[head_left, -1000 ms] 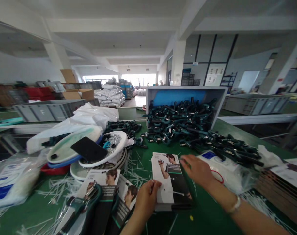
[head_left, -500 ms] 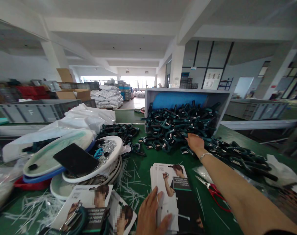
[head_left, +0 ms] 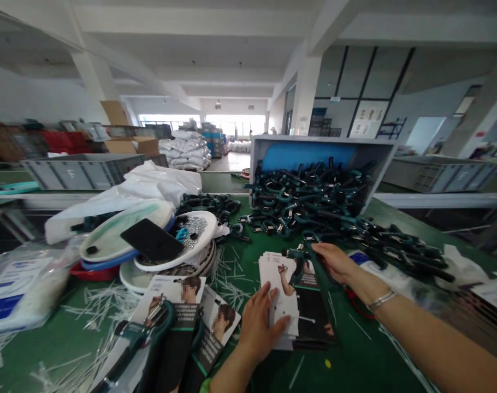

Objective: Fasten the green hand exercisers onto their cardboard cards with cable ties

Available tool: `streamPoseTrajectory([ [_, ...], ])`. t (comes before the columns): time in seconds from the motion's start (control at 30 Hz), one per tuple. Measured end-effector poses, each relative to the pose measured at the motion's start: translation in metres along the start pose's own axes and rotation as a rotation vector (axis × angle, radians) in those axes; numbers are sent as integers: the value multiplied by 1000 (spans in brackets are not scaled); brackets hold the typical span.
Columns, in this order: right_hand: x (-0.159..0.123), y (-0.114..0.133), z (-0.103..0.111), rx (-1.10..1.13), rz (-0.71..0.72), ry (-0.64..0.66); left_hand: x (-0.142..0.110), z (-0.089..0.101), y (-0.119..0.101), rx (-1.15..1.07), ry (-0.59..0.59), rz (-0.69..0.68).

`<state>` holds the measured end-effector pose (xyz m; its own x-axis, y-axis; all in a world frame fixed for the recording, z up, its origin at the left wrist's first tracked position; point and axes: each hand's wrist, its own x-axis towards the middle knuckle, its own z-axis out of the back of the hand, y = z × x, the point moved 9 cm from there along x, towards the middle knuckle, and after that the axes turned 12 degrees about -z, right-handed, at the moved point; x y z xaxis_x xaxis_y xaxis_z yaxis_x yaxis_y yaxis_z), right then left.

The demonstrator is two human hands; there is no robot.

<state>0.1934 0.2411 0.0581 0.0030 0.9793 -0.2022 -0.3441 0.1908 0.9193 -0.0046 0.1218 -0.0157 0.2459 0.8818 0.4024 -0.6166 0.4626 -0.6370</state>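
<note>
Far left on the green bench [head_left: 355, 360] there's a spring hand grip [head_left: 163, 327] lying on its printed card, then the left hand [head_left: 259, 321], fingers spread wide on a card stack [head_left: 316, 314]. Right hand's [head_left: 334, 263] got its fingers closed on a dark green grip [head_left: 299, 268] at the stack's far end.

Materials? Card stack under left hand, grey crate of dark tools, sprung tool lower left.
Card stack: likely smooth printed paperboard, thin flat layers.
Grey crate: probably moulded plastic, uniform dull grey.
Sprung tool: dark green handles look plastic or rubber, soft sheen; spring likely bare metal, bright silvery coil.
</note>
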Motion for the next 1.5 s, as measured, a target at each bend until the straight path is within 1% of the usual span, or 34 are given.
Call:
streamPoseTrajectory([
  [0.1, 0, -11, -28, 17, -17, 53, 0, 0, 1, -57, -7, 17],
  [0.2, -3, -21, -47, -53, -33, 70, 0, 5, 9, -210, -85, 96],
  [0.3, -14, -33, -56, -185, -23, 64, -2, 9, 18, -454, -190, 206],
  [0.37, -24, -34, -54, -275, 33, 31, -3, 13, 16, -507, -231, 210],
  [0.47, -41, -26, -41, -371, 136, -37, -3, 21, 8, -400, -265, 153],
  [0.53, -53, -17, -37, -443, 202, -32, -3, 28, 5, -314, -293, 150],
  [0.57, -62, -11, -39, -506, 261, -4, -2, 33, 5, -271, -314, 155],
  [0.63, -81, 0, -50, -677, 417, 62, 6, 45, 0, -154, -341, 154],
  [0.67, -90, 3, -57, -765, 488, 80, 14, 49, -4, -83, -324, 143],
  [0.7, -97, 5, -62, -835, 534, 80, 25, 51, -9, -11, -278, 131],
  [0.77, -101, 2, -68, -895, 540, 42, 52, 45, -20, 113, -125, 113],
  [0.83, -99, -2, -70, -878, 511, -11, 78, 33, -28, 181, 19, 101],
  [0.87, -97, -4, -69, -846, 502, -36, 90, 26, -32, 192, 66, 95],
  [0.93, -95, -8, -67, -749, 491, -75, 108, 12, -35, 182, 119, 82],
  [1.0, -93, -12, -63, -621, 476, -94, 118, 0, -36, 151, 139, 61],
  [1.1, -88, -18, -54, -408, 427, -108, 118, -10, -33, 98, 143, 18],
  [1.23, -76, -31, -44, -187, 281, -131, 105, -12, -32, 29, 162, -47],
  [1.3, -71, -36, -44, -139, 231, -127, 99, -11, -33, 19, 164, -71],
  [1.5, -70, -37, -46, -150, 210, -138, 93, -9, -37, 54, 140, -116],
])
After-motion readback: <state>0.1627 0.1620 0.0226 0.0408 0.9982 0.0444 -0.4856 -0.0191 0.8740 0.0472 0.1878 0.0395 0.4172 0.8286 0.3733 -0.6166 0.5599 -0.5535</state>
